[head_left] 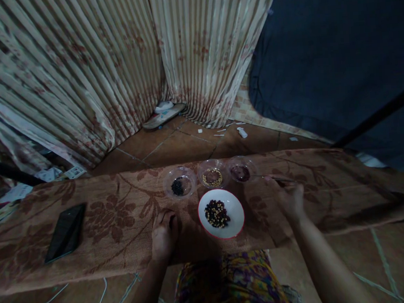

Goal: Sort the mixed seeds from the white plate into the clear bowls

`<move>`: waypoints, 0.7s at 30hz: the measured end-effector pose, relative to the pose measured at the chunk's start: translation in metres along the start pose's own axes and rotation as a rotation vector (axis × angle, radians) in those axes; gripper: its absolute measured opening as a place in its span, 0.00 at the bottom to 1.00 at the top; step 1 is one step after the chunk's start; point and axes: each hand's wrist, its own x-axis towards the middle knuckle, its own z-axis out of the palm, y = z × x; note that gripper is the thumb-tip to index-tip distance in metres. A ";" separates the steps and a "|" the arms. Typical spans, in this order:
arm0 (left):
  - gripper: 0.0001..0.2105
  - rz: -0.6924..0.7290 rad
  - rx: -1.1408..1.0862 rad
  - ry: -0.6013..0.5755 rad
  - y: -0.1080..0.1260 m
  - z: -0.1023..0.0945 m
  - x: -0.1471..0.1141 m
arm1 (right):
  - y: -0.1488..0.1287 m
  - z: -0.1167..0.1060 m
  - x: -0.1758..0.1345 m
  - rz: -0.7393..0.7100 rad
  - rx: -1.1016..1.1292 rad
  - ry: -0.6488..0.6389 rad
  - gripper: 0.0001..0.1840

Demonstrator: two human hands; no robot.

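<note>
The right hand (291, 199) holds a thin utensil (276, 178) toward the rightmost clear cup (251, 169); the left hand (164, 233) curls on the bench (120, 242), its contents indiscernible.

The left hand (164, 233) curls loosely (almost a fist) while the right hand (290, 199) pinches farther forward.

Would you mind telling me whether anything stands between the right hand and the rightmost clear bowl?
Nothing visible blocks the right hand from the rightmost clear bowl; only the hand's thin utensil spans the gap. The red-rimmed white bowl sits off that line.
</note>
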 end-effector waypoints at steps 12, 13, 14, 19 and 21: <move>0.07 -0.021 0.026 -0.009 0.001 0.001 0.000 | -0.002 -0.002 -0.039 0.146 0.011 -0.038 0.14; 0.07 -0.028 0.025 -0.014 0.002 0.001 0.000 | -0.005 -0.003 -0.046 0.185 0.010 -0.081 0.14; 0.07 -0.033 0.022 -0.018 0.002 0.000 0.000 | -0.008 -0.004 -0.053 0.218 0.012 -0.135 0.14; 0.07 -0.044 -0.002 -0.027 0.004 0.000 0.001 | -0.014 -0.008 -0.078 0.296 0.017 -0.427 0.16; 0.08 -0.048 0.004 -0.023 0.004 0.000 0.001 | -0.010 -0.009 -0.083 0.285 -0.002 -0.496 0.17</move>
